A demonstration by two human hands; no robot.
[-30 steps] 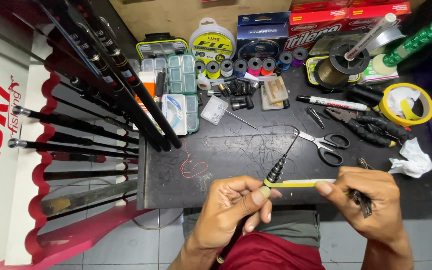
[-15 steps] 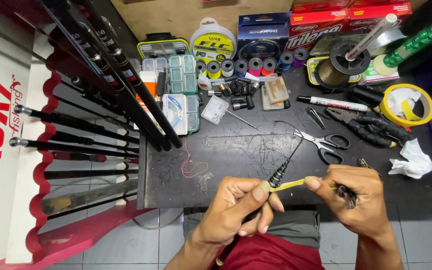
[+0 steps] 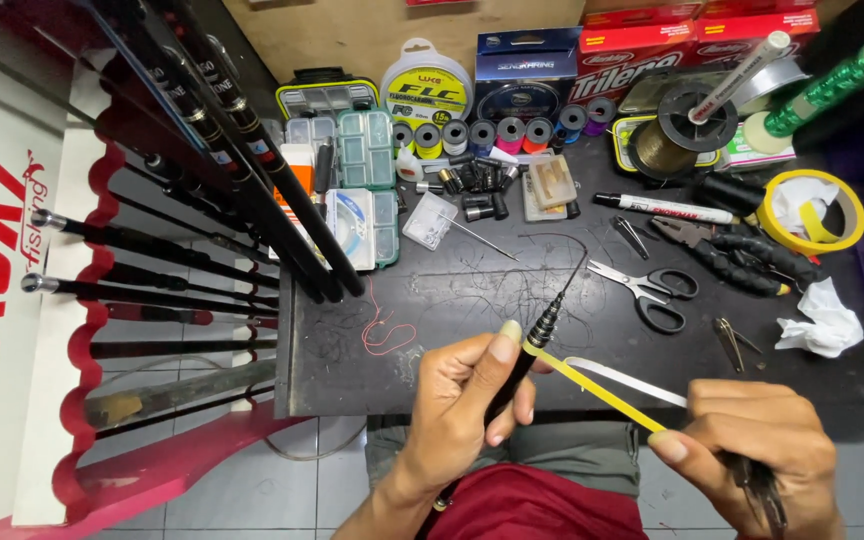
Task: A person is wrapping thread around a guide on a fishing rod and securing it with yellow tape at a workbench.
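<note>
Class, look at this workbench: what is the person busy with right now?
The left hand pinches a thin black rod tip above the table's near edge. The right hand pulls a strip of yellow tape taut from the rod. Scissors, pliers, a tape roll and thread spools lie on the black table.

Thin black rod tip section [image 3: 542, 330], tapering to a fine point, tilted up and to the right over front edge of black table; lower part hidden in fist. Yellow tape strip [image 3: 597, 392] stuck at the rod just under the thumb, stretched taut diagonally down-right to the other fingers. Paler, whitish strip running just above it, same direction. Small dark tool [image 3: 757, 485], partly hidden in right palm.
</note>
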